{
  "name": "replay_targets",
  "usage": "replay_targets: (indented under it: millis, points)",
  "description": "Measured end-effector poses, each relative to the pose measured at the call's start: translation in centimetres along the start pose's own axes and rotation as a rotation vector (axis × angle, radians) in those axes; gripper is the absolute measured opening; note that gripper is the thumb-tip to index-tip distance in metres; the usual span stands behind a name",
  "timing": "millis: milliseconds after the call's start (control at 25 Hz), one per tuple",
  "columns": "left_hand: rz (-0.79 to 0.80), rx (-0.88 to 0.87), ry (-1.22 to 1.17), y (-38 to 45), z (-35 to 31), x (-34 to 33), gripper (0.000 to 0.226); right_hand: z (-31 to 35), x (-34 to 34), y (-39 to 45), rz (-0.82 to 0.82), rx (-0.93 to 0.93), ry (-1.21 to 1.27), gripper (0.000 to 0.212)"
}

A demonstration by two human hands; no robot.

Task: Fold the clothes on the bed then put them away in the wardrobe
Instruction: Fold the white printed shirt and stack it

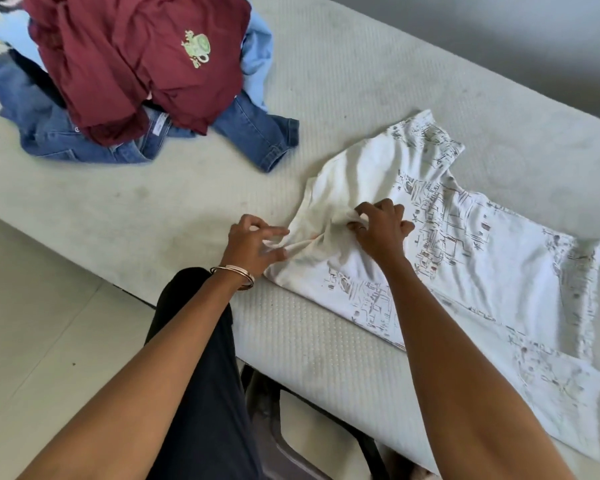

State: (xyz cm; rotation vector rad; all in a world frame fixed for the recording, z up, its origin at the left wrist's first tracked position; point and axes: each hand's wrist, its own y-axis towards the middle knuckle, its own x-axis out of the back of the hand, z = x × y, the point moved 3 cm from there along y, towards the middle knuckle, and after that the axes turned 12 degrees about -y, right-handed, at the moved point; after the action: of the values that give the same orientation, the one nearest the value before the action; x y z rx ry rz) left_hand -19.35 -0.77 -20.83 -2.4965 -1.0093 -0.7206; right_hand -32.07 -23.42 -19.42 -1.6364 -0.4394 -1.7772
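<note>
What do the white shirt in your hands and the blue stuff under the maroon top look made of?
White shirt: thin, matte cotton-like jersey, judging by the soft wrinkles where both hands bunch it. Blue garment: denim, seemingly, with stiff folds, visible stitching and faded weave.

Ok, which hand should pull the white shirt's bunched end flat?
Probably the left hand: it pinches the white shirt at its outer edge and can draw it outward, while the right hand grips the folds further in.
</note>
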Motion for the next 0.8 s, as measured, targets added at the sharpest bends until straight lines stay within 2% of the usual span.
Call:
replay_targets:
  millis: [80,120,200,240,280,360,440,520,600,640,720,800]
  points:
    - [0.03,-0.153,0.187,0.1,-0.4,-0.6,0.044,-0.3,1.5,0.8,-0.065,-0.062,0.154,0.025]
    - [0.126,-0.187,0.214,0.0,-0.8,-1.1,0.052,-0.8,2.2,1.0,-0.091,-0.141,0.249,0.025]
    - [0.314,-0.14,0.254,-0.3,-0.9,-2.2,0.07,-2.0,3.3,0.9,-0.136,-0.263,0.402,0.026]
    - [0.326,-0.087,0.342,-0.2,-0.5,-2.4,0.074,-2.4,3.7,0.5,-0.178,-0.285,0.449,0.028]
    - [0.284,-0.027,0.447,0.0,-0.2,-2.2,0.071,-3.0,3.8,0.0,-0.234,-0.294,0.496,0.03]
    - [0.195,0.036,0.549,0.4,-0.1,-1.5,0.048,-4.1,3.2,-0.3,-0.291,-0.285,0.581,0.03]
    - [0.117,-0.018,0.361,0.7,-0.4,-1.1,0.031,-4.9,1.6,0.3,-0.139,-0.254,0.522,0.024]
    - [0.056,-0.043,-0.024,0.5,-0.8,-0.7,0.019,-5.4,0.1,0.8,0.088,-0.258,0.332,0.032]
    - [0.032,0.019,-0.26,0.3,-1.5,-0.3,0.01,-5.5,-0.8,0.8,0.188,-0.285,0.248,0.041]
    - [0.026,0.035,-0.284,0.3,-1.7,-0.2,0.01,-5.2,-0.9,0.8,0.2,-0.312,0.26,0.044]
    - [0.049,0.056,-0.226,0.4,-1.6,-0.1,0.014,-4.8,-1.0,1.2,0.195,-0.325,0.285,0.03]
    - [0.132,0.066,-0.12,0.6,-1.1,-0.5,0.016,-4.5,-0.4,1.4,0.198,-0.248,0.354,0.038]
